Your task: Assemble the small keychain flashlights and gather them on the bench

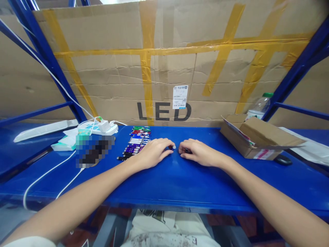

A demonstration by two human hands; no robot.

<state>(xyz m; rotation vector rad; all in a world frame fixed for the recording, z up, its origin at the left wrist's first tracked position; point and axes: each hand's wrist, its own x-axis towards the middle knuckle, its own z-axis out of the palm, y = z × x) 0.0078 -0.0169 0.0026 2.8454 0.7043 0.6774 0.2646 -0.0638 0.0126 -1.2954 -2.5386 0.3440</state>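
My left hand (154,151) and my right hand (196,151) rest side by side on the blue table (174,181), fingertips almost meeting. The fingers of both curl inward, pinching something small between them that I cannot make out. Just left of my left hand lies a row of several small coloured keychain lights (135,142), laid parallel in a neat column.
An open cardboard box (254,139) sits at the right, a plastic bottle (259,106) behind it and a dark object (282,160) beside it. A white power strip (99,127) with cables, a teal pack (65,142) and a blurred-out item (94,150) lie left. Taped cardboard forms the back wall.
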